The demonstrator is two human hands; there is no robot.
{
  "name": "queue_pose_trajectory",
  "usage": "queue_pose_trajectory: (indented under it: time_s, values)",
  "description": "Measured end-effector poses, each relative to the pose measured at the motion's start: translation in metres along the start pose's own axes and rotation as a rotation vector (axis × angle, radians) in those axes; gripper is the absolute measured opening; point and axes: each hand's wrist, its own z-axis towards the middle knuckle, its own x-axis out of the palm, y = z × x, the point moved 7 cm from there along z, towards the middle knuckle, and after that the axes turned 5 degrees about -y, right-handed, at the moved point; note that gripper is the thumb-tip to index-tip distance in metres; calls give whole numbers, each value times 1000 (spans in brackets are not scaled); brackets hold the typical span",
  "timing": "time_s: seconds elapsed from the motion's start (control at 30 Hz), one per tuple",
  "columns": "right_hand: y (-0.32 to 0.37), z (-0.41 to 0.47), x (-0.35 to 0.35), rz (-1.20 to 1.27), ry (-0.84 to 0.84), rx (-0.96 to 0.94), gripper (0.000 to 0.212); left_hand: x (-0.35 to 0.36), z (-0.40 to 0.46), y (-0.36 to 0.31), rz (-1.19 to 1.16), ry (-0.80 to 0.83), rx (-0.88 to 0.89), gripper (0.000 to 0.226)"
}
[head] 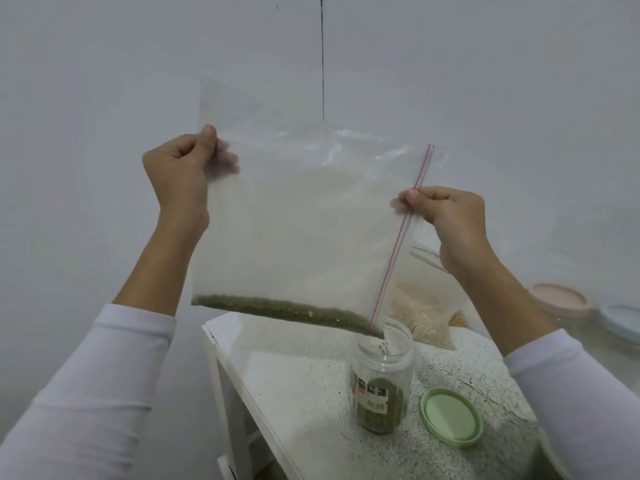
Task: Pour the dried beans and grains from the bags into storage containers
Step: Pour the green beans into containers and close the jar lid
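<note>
left hand [180,168] pinches clear zip bag [294,220] at its upper corner | right hand [446,213] pinches its striped seal | green beans [287,310] slide from bag's low corner into half-full round plastic jar [381,379] on speckled desk [304,393] | green lid [452,417] beside

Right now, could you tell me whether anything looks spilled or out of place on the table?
Nothing stands out. The zip bag, tilted in the grip of both hands, has its low corner in the mouth of the clear jar, and the green beans run toward it. The green lid lies beside the jar; no beans show on the table.
</note>
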Motion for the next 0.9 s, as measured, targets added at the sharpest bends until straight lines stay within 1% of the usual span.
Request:
queue_pose_trajectory:
  time_s: [0.17,0.3,0.4,0.5,0.6,0.73,0.9]
  values:
    - [-1,-1,0,-14,9,14,8,2,-1,-2,6,0,4,25]
    - [0,0,-3,-2,-15,13,6,4,-2,-1,8,13,-2,24]
    - [-1,0,-1,-17,17,19,6,2,-1,-1,3,1,1,24]
    - [0,3,-5,0,-16,13,7,5,-2,-1,6,17,0,24]
    - [-3,1,0,-40,20,17,8,7,-2,-1,2,8,-3,24]
    - [-3,4,-6,-35,-14,6,8,8,0,0,-3,18,-8,25]
    - [-6,3,-6,-45,-2,4,9,10,-1,1,1,15,-9,25]
